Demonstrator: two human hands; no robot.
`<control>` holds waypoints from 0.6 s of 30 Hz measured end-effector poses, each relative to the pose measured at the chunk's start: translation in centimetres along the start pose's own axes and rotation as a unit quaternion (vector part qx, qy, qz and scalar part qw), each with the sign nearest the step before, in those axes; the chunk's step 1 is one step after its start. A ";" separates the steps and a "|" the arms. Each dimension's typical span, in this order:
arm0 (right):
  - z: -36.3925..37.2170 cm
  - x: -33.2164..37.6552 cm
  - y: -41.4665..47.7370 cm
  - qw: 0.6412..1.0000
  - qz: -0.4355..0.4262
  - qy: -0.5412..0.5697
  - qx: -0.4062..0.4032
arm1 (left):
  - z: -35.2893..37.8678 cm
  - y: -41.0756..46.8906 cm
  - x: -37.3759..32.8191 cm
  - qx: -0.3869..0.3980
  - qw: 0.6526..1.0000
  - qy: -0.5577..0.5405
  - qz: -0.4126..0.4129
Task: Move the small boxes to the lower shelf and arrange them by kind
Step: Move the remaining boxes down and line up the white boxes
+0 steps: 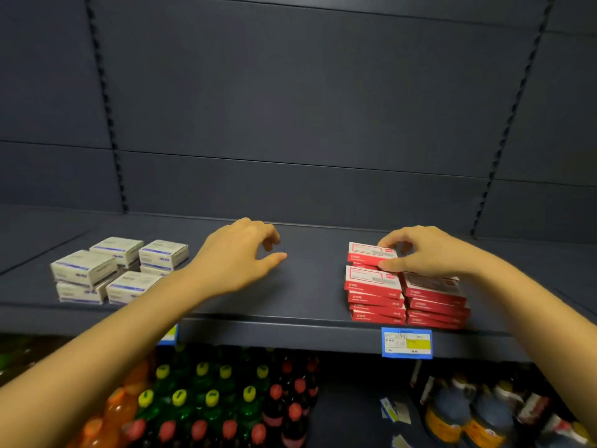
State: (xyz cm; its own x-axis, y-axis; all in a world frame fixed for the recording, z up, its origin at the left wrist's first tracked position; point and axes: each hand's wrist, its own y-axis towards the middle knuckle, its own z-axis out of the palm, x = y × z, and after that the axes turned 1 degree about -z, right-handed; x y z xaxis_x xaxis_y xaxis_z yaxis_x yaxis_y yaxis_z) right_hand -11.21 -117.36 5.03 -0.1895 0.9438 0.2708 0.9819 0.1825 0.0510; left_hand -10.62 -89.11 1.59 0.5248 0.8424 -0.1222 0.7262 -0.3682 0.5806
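Several white boxes with purple stripes lie stacked in a loose group at the left of the dark shelf. Flat red boxes stand in stacks at the right of the same shelf. My right hand rests over the rear red stack, thumb and fingers pinching the top red box at its right end. My left hand hovers over the bare middle of the shelf, fingers curled and apart, holding nothing.
A blue and yellow price tag hangs on the shelf's front edge. Below stand bottles with yellow and red caps and dark-capped jars. The grey back panel rises behind.
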 end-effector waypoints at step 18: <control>4.9 20.3 3.8 0.936 -0.346 -0.044 -0.043 | -9.9 -12.8 5.9 -0.012 0.964 0.153 -0.216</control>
State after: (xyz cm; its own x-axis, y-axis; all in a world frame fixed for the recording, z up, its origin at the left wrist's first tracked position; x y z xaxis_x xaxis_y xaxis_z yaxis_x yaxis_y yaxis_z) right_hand -11.35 -96.17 5.99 -0.7754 0.6281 0.0654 0.6206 0.7389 0.2625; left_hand -21.24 -75.56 1.42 0.0175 0.9931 -0.1159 0.8355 0.0492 0.5473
